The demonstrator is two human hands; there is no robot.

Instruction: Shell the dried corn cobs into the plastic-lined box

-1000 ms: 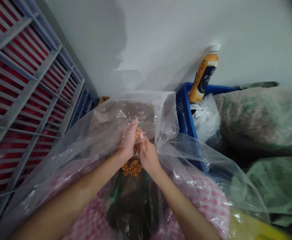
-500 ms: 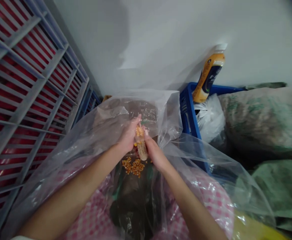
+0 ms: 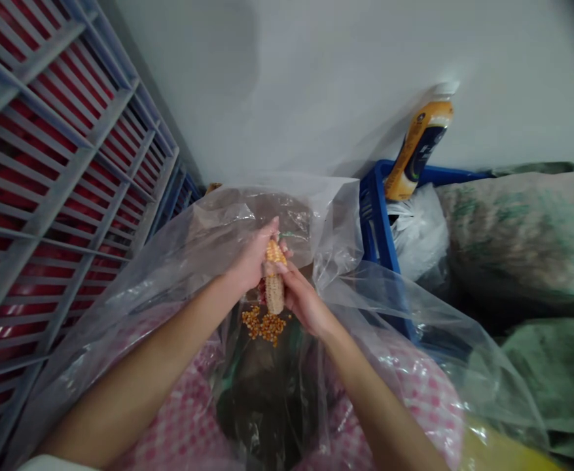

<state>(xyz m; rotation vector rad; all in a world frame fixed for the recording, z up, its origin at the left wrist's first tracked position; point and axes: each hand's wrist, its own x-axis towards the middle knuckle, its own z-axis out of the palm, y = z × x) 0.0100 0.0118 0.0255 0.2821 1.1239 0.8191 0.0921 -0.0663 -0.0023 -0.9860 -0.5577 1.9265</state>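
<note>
Our fingers, on both hands, are curled in around one corn cob (image 3: 275, 293), with only the width of the cob between them. Our left hand (image 3: 253, 260) lies along its left side, and our right hand (image 3: 303, 296) closes on the other side, thumb against the kernels; some fingertips are hidden behind the cob, so we cannot count all ten. The far end of the cob, between our fingers, bears yellow kernels, while the end nearest us is bare. Beside the cob, just under our left fingers, we see one small reddish thing (image 3: 262, 290), too blurred to name.

On the near side of our fingers lies one patch of loose kernels (image 3: 264, 327), too many to count. Around and under our fingers spreads clear plastic (image 3: 338, 226), and nearer us, on either side, pink checked cloth (image 3: 179, 418) shows through it.

Well to the left of our fingers we count two crates: one lilac crate (image 3: 88, 152) with red behind its slats, and one dark blue crate (image 3: 177, 198) beyond it. To the right stands one blue crate (image 3: 383, 229), with one tilted orange bottle (image 3: 421, 150) and one white bag (image 3: 421, 235). Farther right are one pale sack (image 3: 522, 242) and one green sack (image 3: 556, 366). Beyond our fingers rises one wall (image 3: 311, 85).
</note>
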